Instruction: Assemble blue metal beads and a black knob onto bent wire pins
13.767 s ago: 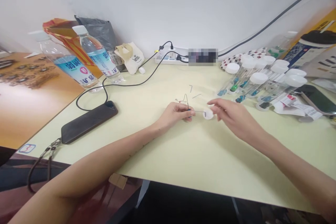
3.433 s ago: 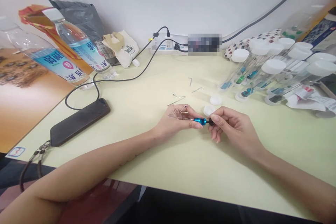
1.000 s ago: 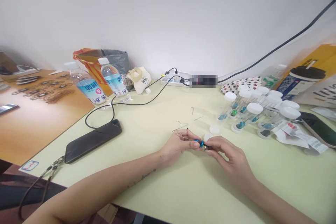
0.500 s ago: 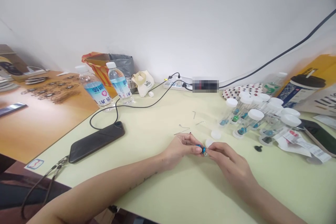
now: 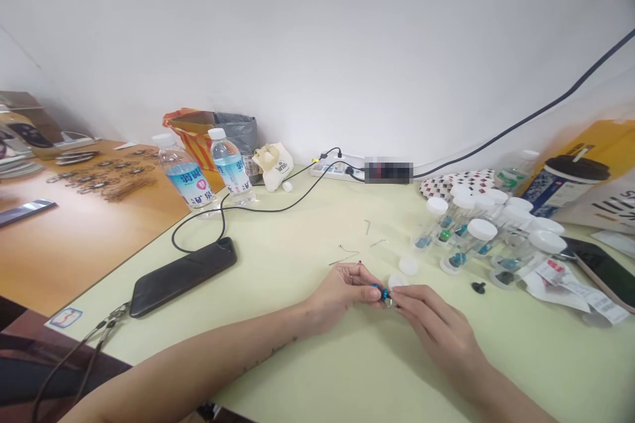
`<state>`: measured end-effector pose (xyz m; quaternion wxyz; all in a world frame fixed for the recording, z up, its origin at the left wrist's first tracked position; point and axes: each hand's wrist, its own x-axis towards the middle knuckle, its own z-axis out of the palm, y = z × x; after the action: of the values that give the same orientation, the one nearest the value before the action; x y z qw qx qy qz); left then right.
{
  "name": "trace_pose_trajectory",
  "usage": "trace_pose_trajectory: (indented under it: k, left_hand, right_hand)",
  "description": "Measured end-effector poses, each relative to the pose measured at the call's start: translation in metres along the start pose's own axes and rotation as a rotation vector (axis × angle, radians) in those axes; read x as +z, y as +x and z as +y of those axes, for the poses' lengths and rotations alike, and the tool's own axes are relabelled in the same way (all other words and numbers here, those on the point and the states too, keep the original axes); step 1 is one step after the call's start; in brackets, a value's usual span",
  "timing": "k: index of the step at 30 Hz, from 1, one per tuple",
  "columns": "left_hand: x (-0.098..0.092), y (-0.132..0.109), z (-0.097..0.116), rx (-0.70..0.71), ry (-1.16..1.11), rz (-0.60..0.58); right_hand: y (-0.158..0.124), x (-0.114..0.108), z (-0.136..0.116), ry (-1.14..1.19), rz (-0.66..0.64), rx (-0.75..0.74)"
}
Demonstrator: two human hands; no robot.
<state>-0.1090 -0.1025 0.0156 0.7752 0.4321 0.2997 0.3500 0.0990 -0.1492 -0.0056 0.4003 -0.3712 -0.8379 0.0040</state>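
Observation:
A small shiny blue metal part (image 5: 383, 293) with a silvery, bent or ring-like piece is held between my two hands above the table. My left hand (image 5: 342, 295) pinches the blue part from the left, thumb against curled fingers. From the other side, my right hand (image 5: 434, 317) has its thumb and fingertips pressed together at the silvery end. What exactly lies inside the right fingertips is hidden. Just behind the fingers lie two white caps, one (image 5: 408, 266) fully visible. Thin metal pins and a small hex key (image 5: 368, 227) rest farther back.
Several white-capped clear vials (image 5: 481, 231) with blue and green parts stand at right, near a small black piece (image 5: 479, 287) and a crumpled wrapper (image 5: 558, 287). A black phone (image 5: 183, 275), a looped cable and water bottles (image 5: 232, 168) occupy the left. A power strip (image 5: 332, 170) sits by the wall.
The view has tilted up slightly, so things sit lower in the picture. Both hands keep their hold on the blue part, with the right fingers shifted a little.

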Motion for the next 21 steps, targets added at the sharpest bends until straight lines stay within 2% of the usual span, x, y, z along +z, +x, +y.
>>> trace_pose_trajectory:
  k: [6,12,15,18,21]
  left_hand:
    - [0.001,0.001,-0.002,-0.008,-0.051,0.027]
    - [0.0,0.002,-0.003,0.003,-0.02,0.058]
    - [0.0,0.002,-0.003,0.013,-0.009,0.076]
    - [0.0,0.003,-0.003,0.002,0.001,0.121]
    - [0.002,0.002,-0.002,0.001,0.026,0.144]
  right_hand:
    - [0.004,-0.003,-0.006,0.096,-0.033,0.206]
    - [-0.002,0.005,0.001,0.212,0.006,0.124]
    - [-0.002,0.01,0.002,0.298,0.079,0.233]
    - [0.001,0.012,-0.002,0.399,0.064,0.347]
    - [0.003,0.013,-0.007,0.509,0.081,0.539]
